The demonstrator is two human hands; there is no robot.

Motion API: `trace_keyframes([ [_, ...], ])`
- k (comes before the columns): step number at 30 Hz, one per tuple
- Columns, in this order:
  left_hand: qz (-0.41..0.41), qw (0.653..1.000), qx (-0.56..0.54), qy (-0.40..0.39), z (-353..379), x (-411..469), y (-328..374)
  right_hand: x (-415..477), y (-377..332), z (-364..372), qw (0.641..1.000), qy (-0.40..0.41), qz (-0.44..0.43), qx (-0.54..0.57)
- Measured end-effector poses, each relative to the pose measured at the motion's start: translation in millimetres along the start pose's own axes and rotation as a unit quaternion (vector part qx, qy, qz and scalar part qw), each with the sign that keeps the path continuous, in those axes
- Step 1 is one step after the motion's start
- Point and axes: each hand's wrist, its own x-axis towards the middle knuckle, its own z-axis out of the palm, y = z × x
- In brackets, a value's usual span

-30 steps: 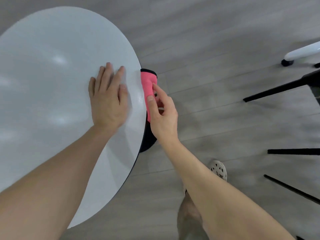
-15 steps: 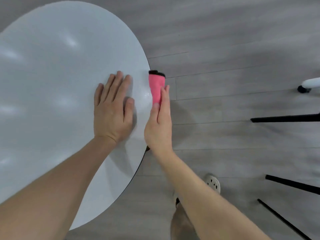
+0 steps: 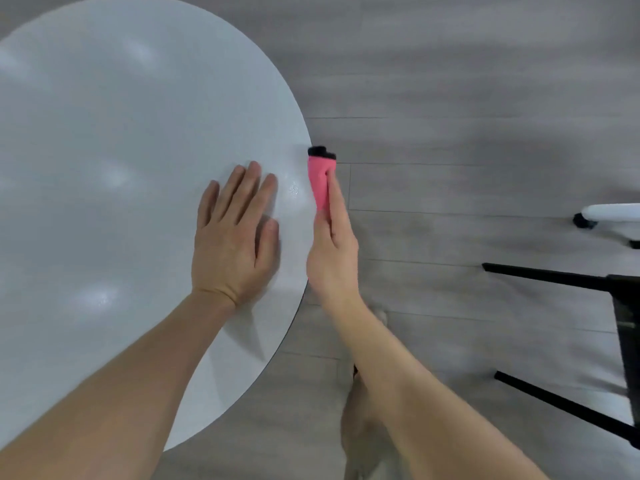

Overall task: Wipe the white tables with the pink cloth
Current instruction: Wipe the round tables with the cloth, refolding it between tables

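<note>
While the round white surface (image 3: 121,150) lies braced under the left hand (image 3: 235,237), flat and spread, the right hand (image 3: 332,251) pinches the cloth (image 3: 320,178) against its rim. Best to press firmly and follow the curve round without letting it slip.

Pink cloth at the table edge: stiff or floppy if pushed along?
Probably floppy: the pink cloth lies folded against the white table's rim under the right hand. Likely light: a pinch holds it. Should slide on the glossy top.
</note>
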Motion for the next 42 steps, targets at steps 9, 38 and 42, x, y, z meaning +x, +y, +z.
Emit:
trace_keyframes([
  [9,-0.003,1.0,-0.02,0.003,-3.8,0.5,2.9,15.0,-1.4,0.8,0.998,0.028,-0.022,-0.051],
  [38,-0.125,0.981,-0.037,0.146,-5.8,119.4,-17.2,229.1,-75.8,46.4,0.977,-0.177,0.003,-0.116],
  [42,-0.237,0.947,-0.022,0.215,4.1,184.6,-57.3,178.1,-68.6,20.9,0.982,-0.166,0.038,-0.081],
])
